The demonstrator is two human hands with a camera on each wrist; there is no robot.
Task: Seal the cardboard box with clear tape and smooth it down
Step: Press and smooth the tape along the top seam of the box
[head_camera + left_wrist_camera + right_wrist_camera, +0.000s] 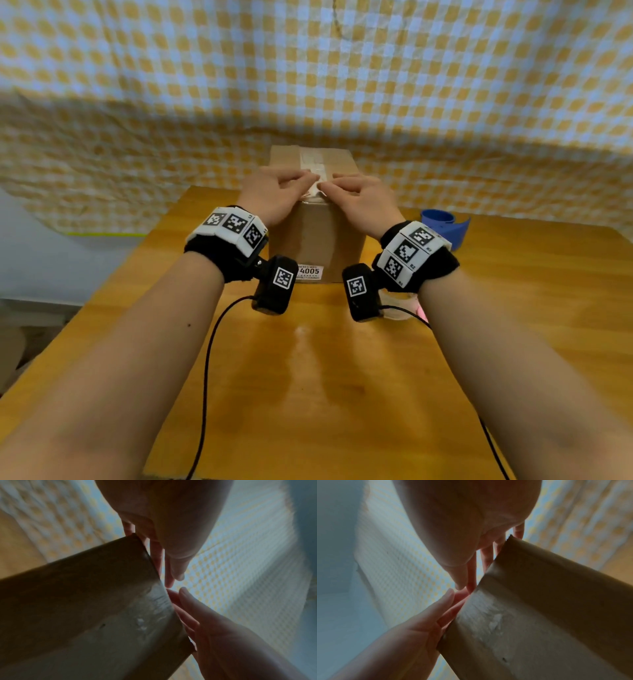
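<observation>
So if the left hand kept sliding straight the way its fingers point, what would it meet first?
Probably the right hand: the left hand lies on the cardboard box, fingers aimed across the clear tape at the right fingertips, nearly touching.

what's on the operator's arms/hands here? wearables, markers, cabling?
Both forearms are bare, no sleeves or gloves. Each wrist carries a black fabric band topped with white blocks printed with black square fiducial markers. A black camera module, with its own marker, hangs under the left wrist; a matching one hangs under the right. A thin black cable trails from each.
</observation>
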